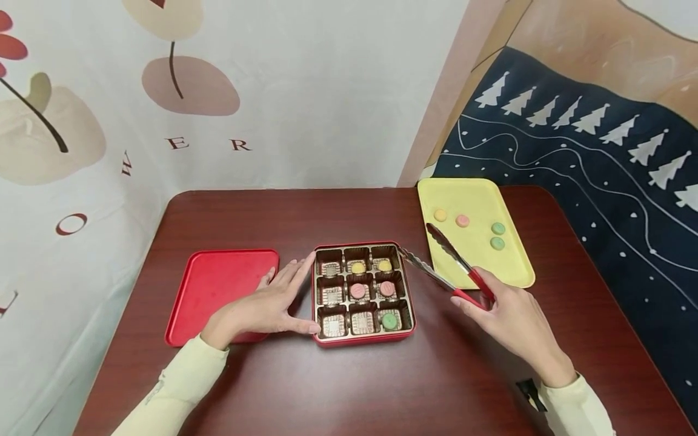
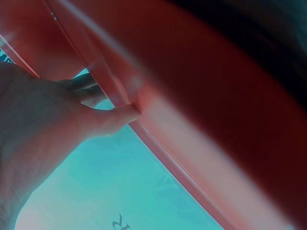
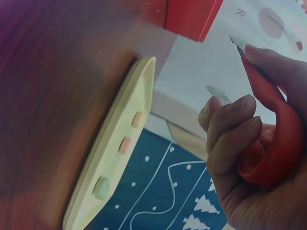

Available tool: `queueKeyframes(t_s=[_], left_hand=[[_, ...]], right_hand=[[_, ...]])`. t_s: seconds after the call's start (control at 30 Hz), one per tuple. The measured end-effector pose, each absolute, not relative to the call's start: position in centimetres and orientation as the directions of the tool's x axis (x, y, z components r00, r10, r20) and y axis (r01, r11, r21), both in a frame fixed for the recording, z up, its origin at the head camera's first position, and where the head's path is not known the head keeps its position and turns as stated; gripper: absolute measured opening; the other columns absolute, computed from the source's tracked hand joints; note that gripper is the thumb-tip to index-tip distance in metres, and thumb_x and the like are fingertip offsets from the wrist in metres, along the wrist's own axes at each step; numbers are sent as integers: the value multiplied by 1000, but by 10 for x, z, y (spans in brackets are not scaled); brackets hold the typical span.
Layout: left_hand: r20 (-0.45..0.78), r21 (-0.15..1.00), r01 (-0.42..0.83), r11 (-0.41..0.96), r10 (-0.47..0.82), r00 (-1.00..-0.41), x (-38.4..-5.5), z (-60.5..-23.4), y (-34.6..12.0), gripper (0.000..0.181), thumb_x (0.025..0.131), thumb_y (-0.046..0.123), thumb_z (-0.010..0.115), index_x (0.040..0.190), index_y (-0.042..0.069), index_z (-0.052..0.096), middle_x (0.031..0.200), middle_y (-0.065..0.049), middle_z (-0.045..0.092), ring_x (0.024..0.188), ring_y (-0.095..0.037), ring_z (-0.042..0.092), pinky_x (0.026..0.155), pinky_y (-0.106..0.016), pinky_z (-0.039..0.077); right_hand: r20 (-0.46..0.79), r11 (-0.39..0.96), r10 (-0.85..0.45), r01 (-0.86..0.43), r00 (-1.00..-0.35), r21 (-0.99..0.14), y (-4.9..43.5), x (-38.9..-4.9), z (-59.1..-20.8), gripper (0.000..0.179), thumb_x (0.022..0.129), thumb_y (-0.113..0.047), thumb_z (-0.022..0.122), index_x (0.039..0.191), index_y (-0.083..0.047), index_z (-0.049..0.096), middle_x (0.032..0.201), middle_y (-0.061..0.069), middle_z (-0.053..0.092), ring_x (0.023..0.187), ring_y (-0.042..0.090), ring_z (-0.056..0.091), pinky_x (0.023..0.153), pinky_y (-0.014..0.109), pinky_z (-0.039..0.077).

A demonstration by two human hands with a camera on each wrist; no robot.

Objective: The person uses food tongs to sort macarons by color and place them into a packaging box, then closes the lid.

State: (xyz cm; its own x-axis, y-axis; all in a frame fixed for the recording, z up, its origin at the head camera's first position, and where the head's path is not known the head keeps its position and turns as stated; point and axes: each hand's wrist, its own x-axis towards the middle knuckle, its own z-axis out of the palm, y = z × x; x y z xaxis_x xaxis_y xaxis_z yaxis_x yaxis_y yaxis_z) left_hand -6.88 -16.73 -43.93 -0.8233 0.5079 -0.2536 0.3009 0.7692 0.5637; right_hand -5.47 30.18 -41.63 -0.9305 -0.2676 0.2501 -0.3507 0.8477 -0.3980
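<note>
Table [image 1: 360, 387] is finished in smooth, glossy wood grain. Tong arms [image 1: 449, 248] are made of shiny metal; tong handles [image 1: 481, 284] are coated in smooth red plastic or rubber, can't be told which. Box insert [image 1: 362, 323] is moulded in glossy, plastic-looking brown. Yellow tray [image 1: 512, 272] is surfaced smooth, plastic-looking. White backdrop [image 1: 327, 91] is made of matt, creased cloth.

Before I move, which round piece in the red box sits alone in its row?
The green piece, in the near-right corner compartment of the red box; the far row holds two yellow pieces, the middle row two pink pieces.
</note>
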Motion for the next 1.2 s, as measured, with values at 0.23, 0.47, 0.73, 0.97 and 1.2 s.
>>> queueKeyframes(t_s=[0.23,0.47,0.73,0.97,1.2], left_hand=[[-245,568,301,766,506,-827,-67,-440,-167,141,83,79,79,176,24,-12,179,-21,17,164,-45,12,125,-74,1],[-247,563,302,769,505,-827,-67,-440,-167,142,82,84,76,176,24,-11,179,-20,16,164,-46,11,125,-75,2],[-251,568,292,769,500,-829,-67,-440,-167,142,82,81,78,176,24,-11,178,-24,16,164,-45,10,126,-73,0],[-248,557,297,776,497,-832,-66,-441,-169,142,82,81,79,176,24,-12,177,-25,17,164,-45,11,126,-74,1],[-243,562,306,768,507,-827,-66,-441,-168,141,83,83,77,176,24,-12,178,-25,16,164,-46,11,125,-74,0]], right_hand=[[249,868,-222,-308,-943,-389,316,-59,-422,46,85,-36,96,113,-15,65,68,-8,46,55,11,44,49,30,35],[256,883,-183,-273,-949,-381,334,-64,-431,43,87,-36,94,108,-14,64,68,-8,46,55,14,43,51,32,34],[192,897,-129,-197,-973,-397,349,-68,-434,53,92,-44,88,123,-5,67,65,-5,47,58,19,46,53,36,36],[191,900,-92,-164,-977,-404,364,-77,-440,54,94,-44,86,125,-3,68,62,-2,47,58,22,48,52,38,37],[159,912,-64,-122,-985,-392,376,-78,-445,51,97,-47,83,120,-5,66,64,-1,45,59,23,47,53,38,35]])
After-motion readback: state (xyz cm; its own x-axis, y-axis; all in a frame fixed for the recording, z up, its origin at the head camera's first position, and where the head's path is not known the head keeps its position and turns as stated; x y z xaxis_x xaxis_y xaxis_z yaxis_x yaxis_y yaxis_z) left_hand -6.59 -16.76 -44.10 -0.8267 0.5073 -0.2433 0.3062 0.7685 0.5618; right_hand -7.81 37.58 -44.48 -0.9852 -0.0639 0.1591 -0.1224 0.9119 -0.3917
